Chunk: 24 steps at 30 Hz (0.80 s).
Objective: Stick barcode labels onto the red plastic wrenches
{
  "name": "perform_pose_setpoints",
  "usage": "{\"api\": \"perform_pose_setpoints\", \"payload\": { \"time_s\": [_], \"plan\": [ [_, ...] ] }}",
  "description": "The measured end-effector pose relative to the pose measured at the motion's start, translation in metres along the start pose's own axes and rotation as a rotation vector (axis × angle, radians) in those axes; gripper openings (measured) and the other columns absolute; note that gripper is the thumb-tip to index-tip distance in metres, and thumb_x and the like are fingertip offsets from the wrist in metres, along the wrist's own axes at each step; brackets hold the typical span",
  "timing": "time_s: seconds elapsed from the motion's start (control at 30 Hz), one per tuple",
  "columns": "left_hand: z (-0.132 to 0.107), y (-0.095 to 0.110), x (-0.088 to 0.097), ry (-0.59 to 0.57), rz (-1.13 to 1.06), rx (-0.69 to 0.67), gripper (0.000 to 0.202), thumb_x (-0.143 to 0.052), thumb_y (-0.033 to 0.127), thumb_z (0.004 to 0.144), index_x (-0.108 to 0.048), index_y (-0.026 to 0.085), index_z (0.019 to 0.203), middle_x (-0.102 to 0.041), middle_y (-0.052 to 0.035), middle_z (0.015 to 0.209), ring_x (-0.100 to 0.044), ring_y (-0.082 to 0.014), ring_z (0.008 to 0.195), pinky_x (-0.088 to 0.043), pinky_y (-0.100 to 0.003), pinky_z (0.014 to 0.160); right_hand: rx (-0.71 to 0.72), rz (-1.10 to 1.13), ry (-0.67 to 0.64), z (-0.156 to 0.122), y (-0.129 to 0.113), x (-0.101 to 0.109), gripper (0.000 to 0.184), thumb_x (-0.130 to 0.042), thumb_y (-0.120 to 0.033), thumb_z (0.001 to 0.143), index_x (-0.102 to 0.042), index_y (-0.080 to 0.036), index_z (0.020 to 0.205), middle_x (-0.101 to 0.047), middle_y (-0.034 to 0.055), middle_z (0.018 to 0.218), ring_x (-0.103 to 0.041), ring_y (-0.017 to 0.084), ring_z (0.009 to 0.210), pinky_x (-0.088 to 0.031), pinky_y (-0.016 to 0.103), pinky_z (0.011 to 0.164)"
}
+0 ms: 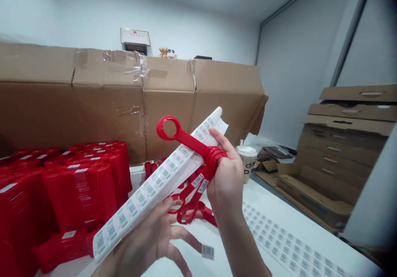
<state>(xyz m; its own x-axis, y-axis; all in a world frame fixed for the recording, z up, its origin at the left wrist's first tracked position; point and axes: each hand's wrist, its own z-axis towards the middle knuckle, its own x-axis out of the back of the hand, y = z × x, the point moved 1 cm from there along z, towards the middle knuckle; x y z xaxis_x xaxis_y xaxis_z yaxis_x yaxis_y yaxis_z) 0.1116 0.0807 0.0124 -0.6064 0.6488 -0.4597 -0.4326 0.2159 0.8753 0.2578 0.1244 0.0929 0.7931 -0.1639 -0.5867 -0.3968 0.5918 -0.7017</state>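
1. The right hand [228, 177] is closed around the ends of several red ringed pieces [194, 142], held mid-scene above the white table [256, 196]; one points far left, others slant nearer.
2. The left hand [149, 227], near and left, has its fingers spread, a loose label [207, 252] at one fingertip. I cannot tell whether its thumb pinches the curled label sheet [150, 190].
3. Handling the label well likely means touching only its edge, aligning it squared to the flat handle and smoothing it from the middle outward.
4. A firm grip where the pieces overlap should keep handles fanned and faces reachable; the sheet's curl should not brush them.
5. The pieces look like smooth plastic, slim bars with open rings; the sheet is glossy, limp paper. At left, shiny film wraps red bundles [77, 198].
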Motion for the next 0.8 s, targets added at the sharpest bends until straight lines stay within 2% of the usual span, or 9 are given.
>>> {"api": "perform_pose_setpoints", "payload": {
  "time_s": [0.07, 0.13, 0.27, 0.4, 0.5, 0.57, 0.67, 0.73, 0.8],
  "plan": [
    [0.001, -0.002, -0.002, -0.001, -0.045, 0.002, 0.056, -0.055, 0.062, 0.093, -0.061, 0.016, 0.124, -0.066, -0.0183, 0.116, -0.072, -0.0295, 0.089, -0.058, -0.031, 0.058, 0.009, -0.021, -0.029, -0.001, 0.001, -0.001, 0.058, -0.051, -0.013, 0.067, -0.072, -0.023, 0.12, -0.077, 0.005, 0.108, -0.071, 0.021, 0.085, -0.059, 0.033, 0.067],
    [0.001, -0.003, -0.003, 0.084, -0.037, 0.022, 0.051, -0.055, 0.06, 0.095, -0.064, 0.015, 0.118, -0.069, -0.0144, 0.102, -0.072, -0.0273, 0.084, -0.057, -0.031, 0.06, 0.005, -0.019, -0.054, -0.003, 0.002, -0.002, 0.055, -0.053, -0.014, 0.07, -0.071, -0.023, 0.121, -0.076, 0.0054, 0.11, -0.071, 0.022, 0.086, -0.06, 0.035, 0.067],
    [0.002, -0.003, -0.001, 0.203, -0.102, 0.055, 0.031, -0.062, 0.042, 0.096, -0.07, 0.014, 0.105, -0.066, -0.0094, 0.092, -0.067, -0.0195, 0.078, -0.054, -0.031, 0.067, 0.0, -0.009, -0.08, -0.005, 0.001, -0.003, 0.053, -0.056, -0.016, 0.072, -0.07, -0.023, 0.123, -0.076, 0.0065, 0.109, -0.072, 0.023, 0.086, -0.06, 0.035, 0.065],
    [0.004, -0.004, -0.001, 0.173, -0.15, 0.06, 0.04, -0.067, 0.047, 0.091, -0.066, 0.011, 0.11, -0.063, -0.0083, 0.093, -0.062, -0.0169, 0.074, -0.053, -0.03, 0.064, 0.043, -0.017, -0.063, -0.006, -0.001, -0.003, 0.049, -0.057, -0.015, 0.071, -0.072, -0.023, 0.118, -0.075, 0.0057, 0.113, -0.071, 0.022, 0.09, -0.059, 0.035, 0.071],
    [0.003, -0.004, -0.004, 0.172, -0.16, 0.079, 0.033, -0.059, 0.043, 0.098, -0.064, 0.01, 0.104, -0.06, -0.0063, 0.087, -0.06, -0.0155, 0.072, -0.052, -0.03, 0.064, 0.036, -0.008, -0.087, -0.008, 0.001, -0.004, 0.049, -0.055, -0.014, 0.071, -0.072, -0.024, 0.116, -0.074, 0.005, 0.114, -0.07, 0.022, 0.091, -0.058, 0.034, 0.071],
    [0.002, -0.002, -0.008, 0.165, -0.178, 0.098, 0.03, -0.051, 0.037, 0.101, -0.064, 0.009, 0.1, -0.059, -0.0055, 0.083, -0.061, -0.0151, 0.069, -0.053, -0.031, 0.064, 0.046, -0.02, -0.108, -0.01, 0.003, -0.005, 0.05, -0.054, -0.013, 0.071, -0.071, -0.024, 0.117, -0.074, 0.0047, 0.11, -0.068, 0.02, 0.084, -0.056, 0.033, 0.068],
    [-0.001, 0.001, -0.014, 0.141, -0.194, 0.085, 0.038, -0.045, 0.042, 0.101, -0.062, 0.009, 0.105, -0.059, -0.0068, 0.085, -0.063, -0.0171, 0.071, -0.054, -0.033, 0.066, 0.085, -0.063, -0.112, -0.013, 0.007, -0.006, 0.05, -0.052, -0.012, 0.072, -0.071, -0.025, 0.117, -0.072, 0.0023, 0.094, -0.059, 0.015, 0.066, -0.05, 0.03, 0.06],
    [-0.002, 0.001, -0.015, 0.16, -0.14, 0.062, 0.04, -0.047, 0.047, 0.101, -0.062, 0.01, 0.107, -0.06, -0.0071, 0.087, -0.063, -0.0179, 0.074, -0.054, -0.033, 0.066, 0.096, -0.076, -0.093, -0.014, 0.007, -0.006, 0.049, -0.051, -0.012, 0.072, -0.071, -0.024, 0.115, -0.068, 0.001, 0.086, -0.053, 0.013, 0.06, -0.047, 0.029, 0.058],
    [-0.003, -0.003, -0.011, 0.199, -0.034, 0.031, 0.039, -0.051, 0.049, 0.1, -0.063, 0.011, 0.102, -0.06, -0.0071, 0.088, -0.062, -0.0175, 0.074, -0.054, -0.033, 0.067, 0.096, -0.079, -0.07, -0.015, 0.006, -0.006, 0.05, -0.051, -0.012, 0.071, -0.071, -0.024, 0.116, -0.066, 0.0008, 0.084, -0.051, 0.013, 0.059, -0.046, 0.029, 0.057]
  ]
}}
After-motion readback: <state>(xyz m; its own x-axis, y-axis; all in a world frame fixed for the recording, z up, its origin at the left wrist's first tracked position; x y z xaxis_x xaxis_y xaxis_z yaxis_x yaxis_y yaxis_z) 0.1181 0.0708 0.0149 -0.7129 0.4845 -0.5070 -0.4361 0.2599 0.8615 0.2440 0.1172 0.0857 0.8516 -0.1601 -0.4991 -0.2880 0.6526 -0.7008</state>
